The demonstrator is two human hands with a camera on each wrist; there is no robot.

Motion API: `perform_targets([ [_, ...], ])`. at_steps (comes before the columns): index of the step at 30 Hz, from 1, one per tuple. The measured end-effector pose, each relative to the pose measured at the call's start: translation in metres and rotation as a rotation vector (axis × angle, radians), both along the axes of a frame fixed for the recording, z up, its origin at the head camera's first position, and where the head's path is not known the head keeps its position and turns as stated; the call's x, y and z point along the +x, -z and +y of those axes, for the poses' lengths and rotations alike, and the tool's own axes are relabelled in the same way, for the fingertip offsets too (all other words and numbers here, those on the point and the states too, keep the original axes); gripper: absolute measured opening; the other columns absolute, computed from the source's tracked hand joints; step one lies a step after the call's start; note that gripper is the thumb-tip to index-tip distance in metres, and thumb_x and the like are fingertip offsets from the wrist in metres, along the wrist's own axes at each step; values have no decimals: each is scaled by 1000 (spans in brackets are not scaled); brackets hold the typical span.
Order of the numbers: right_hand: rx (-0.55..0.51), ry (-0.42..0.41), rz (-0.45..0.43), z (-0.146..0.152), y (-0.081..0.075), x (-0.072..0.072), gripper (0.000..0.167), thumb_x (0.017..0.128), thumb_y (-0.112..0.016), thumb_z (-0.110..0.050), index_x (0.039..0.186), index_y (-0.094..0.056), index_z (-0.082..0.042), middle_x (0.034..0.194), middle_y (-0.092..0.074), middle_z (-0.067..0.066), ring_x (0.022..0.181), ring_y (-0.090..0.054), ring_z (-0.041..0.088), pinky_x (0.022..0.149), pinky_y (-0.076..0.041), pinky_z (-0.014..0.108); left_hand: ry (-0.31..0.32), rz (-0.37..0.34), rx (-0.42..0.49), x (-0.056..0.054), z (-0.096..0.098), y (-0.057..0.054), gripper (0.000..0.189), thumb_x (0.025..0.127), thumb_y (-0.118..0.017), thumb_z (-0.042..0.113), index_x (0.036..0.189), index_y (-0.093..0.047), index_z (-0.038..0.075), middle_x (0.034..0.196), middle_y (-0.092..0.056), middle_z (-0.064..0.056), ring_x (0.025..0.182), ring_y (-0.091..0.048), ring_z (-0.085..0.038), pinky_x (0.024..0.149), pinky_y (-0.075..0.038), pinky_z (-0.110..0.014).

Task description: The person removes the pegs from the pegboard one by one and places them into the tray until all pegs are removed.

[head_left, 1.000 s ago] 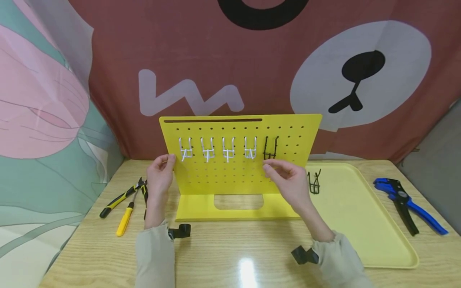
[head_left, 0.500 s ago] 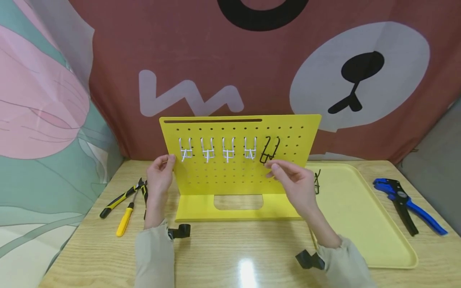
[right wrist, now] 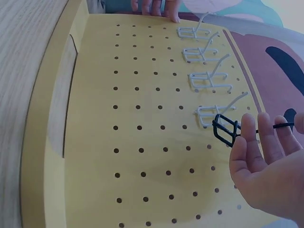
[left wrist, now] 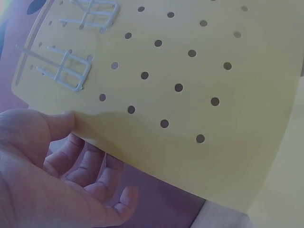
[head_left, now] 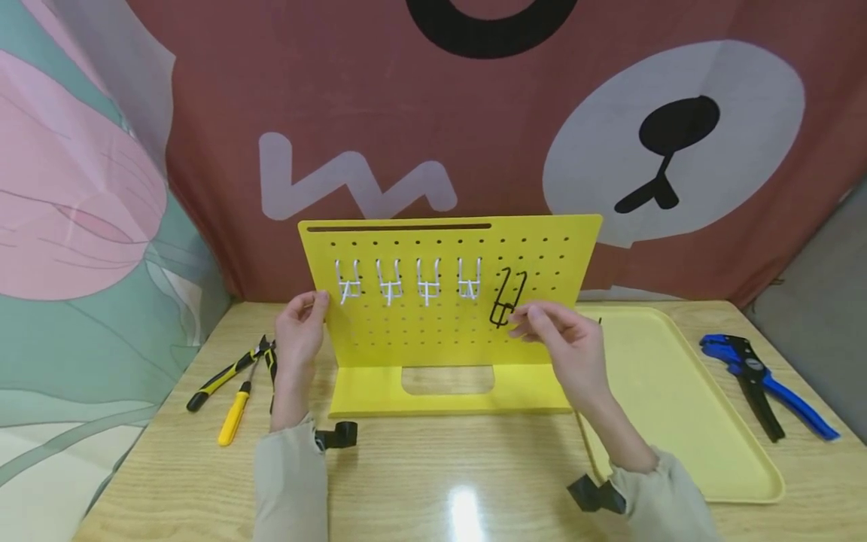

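Note:
A yellow pegboard (head_left: pixel 420 346) stands upright on its base, several white wire hooks (head_left: pixel 469 289) in a row along its upper part. At its left edge my left hand (head_left: pixel 300 331) grips the board, thumb on the front face and fingers behind, as the left wrist view shows. My right hand (head_left: pixel 572 346) pinches a black wire hook (head_left: pixel 497 315) by its prong, in front of the board to the right of the white hooks. The black hook tilts, its two bent upper ends below the hole row that the white hooks hang from. The right wrist view shows the hook's frame (right wrist: pixel 216 133) beyond my fingertips.
A pale yellow tray (head_left: pixel 684 421) lies to the right, a second black hook mostly hidden behind my right hand. Blue wire strippers (head_left: pixel 752 369) lie farther right. Pliers (head_left: pixel 226 378) and a yellow-handled screwdriver (head_left: pixel 233 418) lie left of the board.
The black hook, upright at the board a second ago, has tilted and come down away from the holes. My right hand has moved right and slightly down with it; the left hand stays put.

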State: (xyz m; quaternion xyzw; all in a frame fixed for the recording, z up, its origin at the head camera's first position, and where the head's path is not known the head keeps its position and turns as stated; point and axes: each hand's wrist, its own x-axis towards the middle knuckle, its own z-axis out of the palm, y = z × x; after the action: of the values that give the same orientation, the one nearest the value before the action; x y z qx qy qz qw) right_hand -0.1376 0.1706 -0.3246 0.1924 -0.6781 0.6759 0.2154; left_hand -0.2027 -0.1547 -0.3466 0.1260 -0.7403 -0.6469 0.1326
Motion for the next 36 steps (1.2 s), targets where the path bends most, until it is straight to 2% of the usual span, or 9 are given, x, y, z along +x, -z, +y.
perform_targets([
  [6, -78, -51, -54, 9, 6, 0, 26, 98, -52, -4, 100, -58, 21, 85, -72, 7, 72, -68, 18, 67, -55, 28, 2, -5, -2, 1, 0, -1, 39, 98, -55, 34, 117, -59, 0, 112, -58, -9, 98, -50, -14, 85, -40, -27],
  [13, -137, -88, -63, 24, 11, 1, 19, 98, -52, -1, 97, -65, 12, 84, -72, 10, 70, -68, 18, 65, -54, 27, -1, -11, -2, 0, -1, -1, 39, 97, -56, 33, 118, -60, 1, 111, -59, -8, 97, -51, -14, 83, -40, -27],
  [21, -82, -44, -117, 46, 12, 1, 22, 99, -51, -5, 98, -63, 14, 82, -72, 9, 69, -68, 18, 64, -54, 26, -8, -6, 0, 1, -2, -1, 38, 97, -56, 33, 117, -60, 1, 109, -59, -7, 95, -51, -13, 81, -40, -26],
  [33, -31, -67, -176, 85, 12, 1, 21, 100, -49, -7, 100, -68, 2, 83, -72, 5, 73, -69, 17, 67, -55, 26, -14, -3, -4, 1, 0, -1, 39, 97, -56, 34, 115, -61, 1, 106, -59, -7, 96, -50, -14, 83, -39, -28],
  [36, -19, -74, -189, 97, 11, 1, 21, 100, -49, -7, 101, -68, 2, 84, -73, 4, 74, -69, 15, 68, -54, 25, -13, -9, -9, 1, 0, -1, 39, 97, -55, 35, 116, -60, 1, 108, -59, -7, 96, -50, -14, 84, -40, -28],
])
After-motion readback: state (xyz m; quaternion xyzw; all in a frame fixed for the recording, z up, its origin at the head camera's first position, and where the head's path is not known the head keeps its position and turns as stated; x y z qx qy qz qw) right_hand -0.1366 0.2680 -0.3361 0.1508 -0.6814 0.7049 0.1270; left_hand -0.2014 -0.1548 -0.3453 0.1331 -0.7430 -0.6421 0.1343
